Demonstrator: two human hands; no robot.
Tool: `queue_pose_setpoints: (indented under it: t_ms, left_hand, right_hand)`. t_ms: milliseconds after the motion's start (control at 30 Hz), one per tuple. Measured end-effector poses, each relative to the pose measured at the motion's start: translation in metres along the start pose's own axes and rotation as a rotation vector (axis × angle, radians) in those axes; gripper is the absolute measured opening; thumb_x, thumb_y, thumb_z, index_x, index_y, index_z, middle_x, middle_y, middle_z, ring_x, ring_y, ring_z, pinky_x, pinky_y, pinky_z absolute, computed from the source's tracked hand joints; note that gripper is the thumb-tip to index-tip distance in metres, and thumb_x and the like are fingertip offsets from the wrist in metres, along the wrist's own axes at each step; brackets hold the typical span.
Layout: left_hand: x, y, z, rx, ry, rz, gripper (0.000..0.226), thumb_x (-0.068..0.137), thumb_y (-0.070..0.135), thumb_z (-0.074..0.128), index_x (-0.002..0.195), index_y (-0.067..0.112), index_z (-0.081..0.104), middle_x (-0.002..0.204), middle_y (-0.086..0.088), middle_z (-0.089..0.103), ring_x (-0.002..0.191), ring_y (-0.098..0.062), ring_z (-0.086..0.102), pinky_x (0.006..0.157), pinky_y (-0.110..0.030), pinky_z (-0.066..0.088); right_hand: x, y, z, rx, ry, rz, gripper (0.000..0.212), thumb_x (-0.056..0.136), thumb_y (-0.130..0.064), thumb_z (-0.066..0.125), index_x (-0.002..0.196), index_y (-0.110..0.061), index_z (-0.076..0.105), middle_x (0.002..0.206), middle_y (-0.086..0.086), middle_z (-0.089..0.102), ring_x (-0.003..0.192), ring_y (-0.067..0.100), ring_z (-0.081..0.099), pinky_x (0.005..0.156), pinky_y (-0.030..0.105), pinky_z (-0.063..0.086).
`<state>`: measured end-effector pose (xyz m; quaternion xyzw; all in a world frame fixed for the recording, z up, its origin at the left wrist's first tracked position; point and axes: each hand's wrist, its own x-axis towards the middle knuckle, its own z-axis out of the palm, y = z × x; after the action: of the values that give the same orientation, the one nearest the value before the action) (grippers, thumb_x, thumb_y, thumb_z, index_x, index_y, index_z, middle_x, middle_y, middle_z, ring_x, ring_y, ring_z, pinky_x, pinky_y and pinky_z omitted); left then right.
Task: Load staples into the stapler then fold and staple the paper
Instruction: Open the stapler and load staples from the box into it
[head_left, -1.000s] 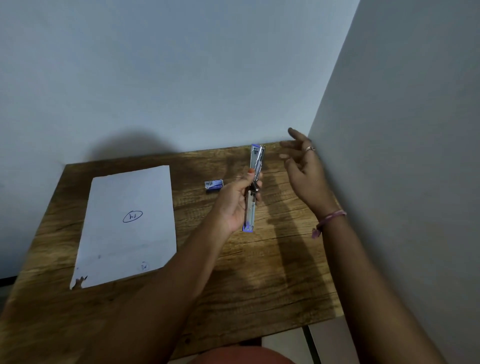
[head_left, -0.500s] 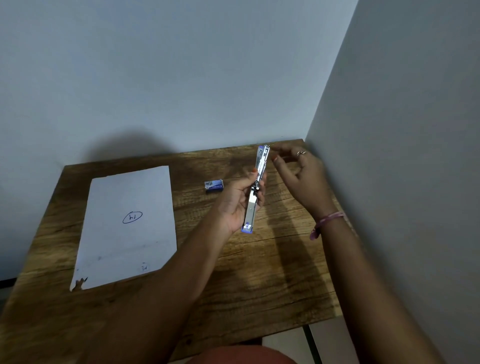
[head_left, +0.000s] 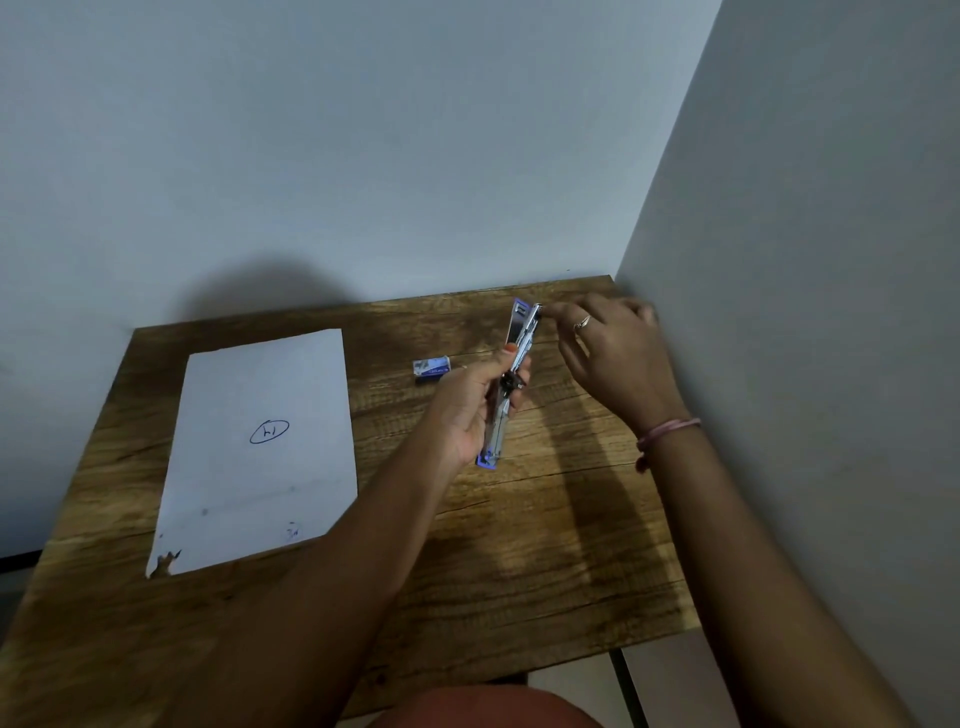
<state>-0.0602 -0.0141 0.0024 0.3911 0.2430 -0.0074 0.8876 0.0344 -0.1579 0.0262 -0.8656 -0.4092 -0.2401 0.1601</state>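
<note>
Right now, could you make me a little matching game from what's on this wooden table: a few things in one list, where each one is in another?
Things:
1. white sheet of paper
2. small blue-and-white staple box
3. opened silver-and-blue stapler
4. pink wrist band

Places:
A. held up in the left hand
B. flat on the table's left side
C. around the right arm, behind the right hand
D. on the table, just left of the stapler

Pairs: 1-B, 2-D, 3-A, 4-C
</note>
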Motion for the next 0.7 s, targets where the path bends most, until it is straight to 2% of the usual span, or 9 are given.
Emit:
queue_pose_setpoints:
  t_ms: [133, 267, 433, 533, 633, 700]
  left_hand:
    - [-0.001, 0.000, 0.002, 0.026, 0.028, 0.052, 0.028, 0.089, 0.016, 0.063, 0.106, -0.007, 0.063, 0.074, -0.007, 0.069, 0.058, -0.009, 0.063, 0.047, -0.017, 0.050]
    - [-0.001, 0.000, 0.005, 0.043, 0.059, 0.103, 0.027, 0.091, 0.011, 0.060, 0.109, -0.010, 0.061, 0.072, -0.009, 0.066, 0.054, -0.009, 0.061, 0.045, -0.016, 0.048]
    - [0.000, -0.003, 0.005, 0.078, 0.099, 0.105, 0.025, 0.091, 0.010, 0.060, 0.106, -0.009, 0.062, 0.074, -0.010, 0.064, 0.054, -0.009, 0.060, 0.046, -0.015, 0.047]
    - [0.001, -0.006, 0.005, 0.087, 0.114, 0.064, 0.026, 0.091, 0.013, 0.060, 0.106, -0.008, 0.063, 0.073, -0.009, 0.065, 0.051, -0.008, 0.060, 0.046, -0.015, 0.047]
    - [0.002, -0.008, 0.005, 0.088, 0.109, 0.028, 0.025, 0.092, 0.016, 0.059, 0.102, -0.006, 0.065, 0.071, -0.006, 0.064, 0.049, -0.006, 0.059, 0.045, -0.014, 0.047]
    - [0.003, -0.009, 0.006, 0.089, 0.105, 0.018, 0.024, 0.092, 0.016, 0.059, 0.100, -0.006, 0.065, 0.070, -0.006, 0.064, 0.049, -0.007, 0.058, 0.045, -0.014, 0.047]
  right_hand:
    - [0.002, -0.001, 0.000, 0.052, -0.037, 0.038, 0.031, 0.088, -0.014, 0.055, 0.117, -0.022, 0.065, 0.101, 0.001, 0.067, 0.094, 0.023, 0.064, 0.084, 0.042, 0.040]
    - [-0.001, 0.004, 0.004, 0.278, -0.063, 0.096, 0.028, 0.090, -0.010, 0.053, 0.113, -0.018, 0.066, 0.105, 0.002, 0.065, 0.092, 0.022, 0.064, 0.079, 0.045, 0.049]
    - [-0.011, 0.008, 0.012, 0.351, -0.059, 0.053, 0.034, 0.088, -0.005, 0.055, 0.116, -0.019, 0.067, 0.096, 0.003, 0.063, 0.082, 0.021, 0.062, 0.067, 0.037, 0.050]
    - [-0.015, 0.011, 0.016, 0.358, -0.117, 0.056, 0.034, 0.089, -0.006, 0.054, 0.118, -0.021, 0.066, 0.101, 0.003, 0.062, 0.084, 0.019, 0.061, 0.072, 0.043, 0.051]
    - [-0.017, 0.012, 0.016, 0.449, -0.065, 0.139, 0.032, 0.090, -0.006, 0.053, 0.114, -0.021, 0.067, 0.103, 0.003, 0.063, 0.083, 0.018, 0.061, 0.075, 0.042, 0.051]
    - [-0.017, 0.013, 0.015, 0.419, -0.051, 0.171, 0.032, 0.089, -0.006, 0.053, 0.113, -0.022, 0.067, 0.104, 0.002, 0.064, 0.085, 0.017, 0.061, 0.077, 0.042, 0.050]
